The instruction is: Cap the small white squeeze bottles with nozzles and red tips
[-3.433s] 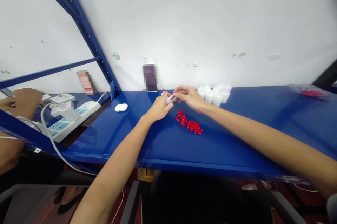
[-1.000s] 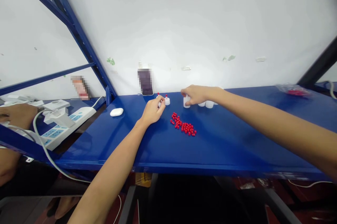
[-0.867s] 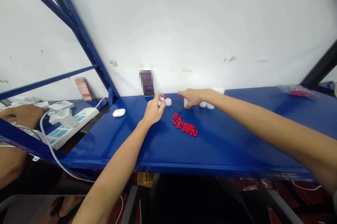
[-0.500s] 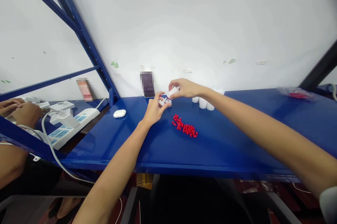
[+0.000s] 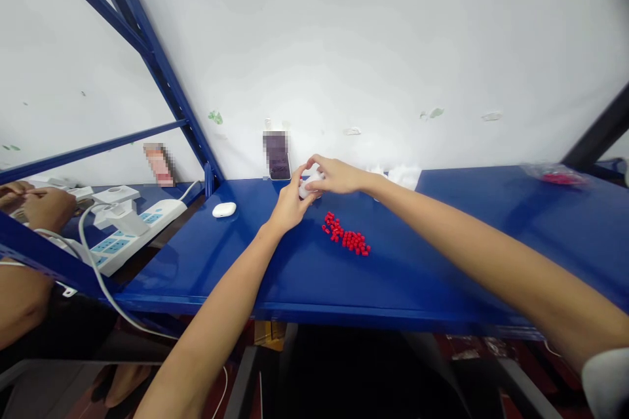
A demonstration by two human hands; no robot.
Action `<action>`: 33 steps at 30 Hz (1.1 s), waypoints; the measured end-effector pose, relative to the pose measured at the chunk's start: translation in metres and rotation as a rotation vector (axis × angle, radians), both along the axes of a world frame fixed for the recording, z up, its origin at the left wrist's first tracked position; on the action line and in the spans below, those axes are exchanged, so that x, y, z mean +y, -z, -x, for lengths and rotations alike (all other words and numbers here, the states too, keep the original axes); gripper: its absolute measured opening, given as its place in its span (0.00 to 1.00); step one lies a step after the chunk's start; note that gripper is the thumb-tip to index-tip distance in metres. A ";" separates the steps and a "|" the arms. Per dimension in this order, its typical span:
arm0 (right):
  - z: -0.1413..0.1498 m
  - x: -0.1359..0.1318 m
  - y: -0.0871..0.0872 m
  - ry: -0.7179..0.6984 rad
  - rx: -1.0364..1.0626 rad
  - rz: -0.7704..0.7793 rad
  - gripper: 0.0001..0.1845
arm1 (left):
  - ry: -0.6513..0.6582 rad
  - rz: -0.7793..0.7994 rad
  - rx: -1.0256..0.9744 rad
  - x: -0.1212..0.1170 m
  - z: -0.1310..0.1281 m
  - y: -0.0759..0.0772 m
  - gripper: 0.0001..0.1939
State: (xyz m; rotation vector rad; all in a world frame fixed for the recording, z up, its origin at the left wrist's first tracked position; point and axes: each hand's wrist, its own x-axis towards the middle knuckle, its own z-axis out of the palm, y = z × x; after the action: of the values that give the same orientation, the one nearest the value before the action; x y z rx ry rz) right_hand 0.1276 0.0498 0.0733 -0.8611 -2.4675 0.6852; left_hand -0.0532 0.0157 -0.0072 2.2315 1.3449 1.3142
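Note:
Near the back of the blue table, my left hand point(image 5: 289, 204) and my right hand point(image 5: 335, 175) meet around a small white plastic part point(image 5: 310, 184). Fingers of both hands are closed on it, and they cover much of its shape. A spot of red shows beside my left fingertips. In front of my hands lies a loose pile of small red plastic pieces point(image 5: 351, 239). Behind my right forearm are white cylindrical pieces point(image 5: 403, 176), partly hidden by the arm.
A phone point(image 5: 278, 157) leans on the wall behind my left hand. The white earbud case point(image 5: 224, 210) lies at left. Beyond the blue frame are a power strip point(image 5: 132, 235) and a co-worker's hands point(image 5: 46, 206). A clear bag with red contents point(image 5: 560, 175) sits far right.
My right hand has come down and left, bringing its white piece against the part in my left hand. The two hands now touch. The red pile has stayed put.

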 end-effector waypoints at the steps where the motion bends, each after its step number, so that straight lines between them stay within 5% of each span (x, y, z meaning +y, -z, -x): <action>1: 0.001 -0.001 0.002 -0.024 0.021 0.015 0.24 | -0.010 -0.015 0.017 -0.001 0.000 0.000 0.35; 6: 0.008 -0.002 0.015 -0.034 0.107 0.042 0.26 | -0.030 -0.036 0.103 -0.003 0.000 -0.003 0.34; 13: 0.015 -0.010 0.023 0.076 0.126 -0.034 0.43 | 0.034 -0.060 0.164 -0.003 0.002 -0.005 0.26; 19: -0.006 -0.016 0.025 0.198 0.254 0.092 0.26 | -0.078 -0.035 0.298 -0.006 0.004 -0.008 0.22; 25: -0.045 -0.002 0.050 -0.107 -0.202 -0.198 0.15 | -0.182 0.020 0.363 -0.002 0.008 -0.001 0.20; 33: -0.046 0.003 0.071 -0.243 -0.240 -0.239 0.16 | -0.117 0.079 0.415 -0.004 0.006 0.000 0.17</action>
State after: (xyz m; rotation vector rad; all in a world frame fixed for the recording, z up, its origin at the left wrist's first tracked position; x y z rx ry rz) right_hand 0.1739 0.0526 0.0023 -0.5878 -2.8286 0.3689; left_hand -0.0595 0.0118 -0.0068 2.4941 1.6502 0.8354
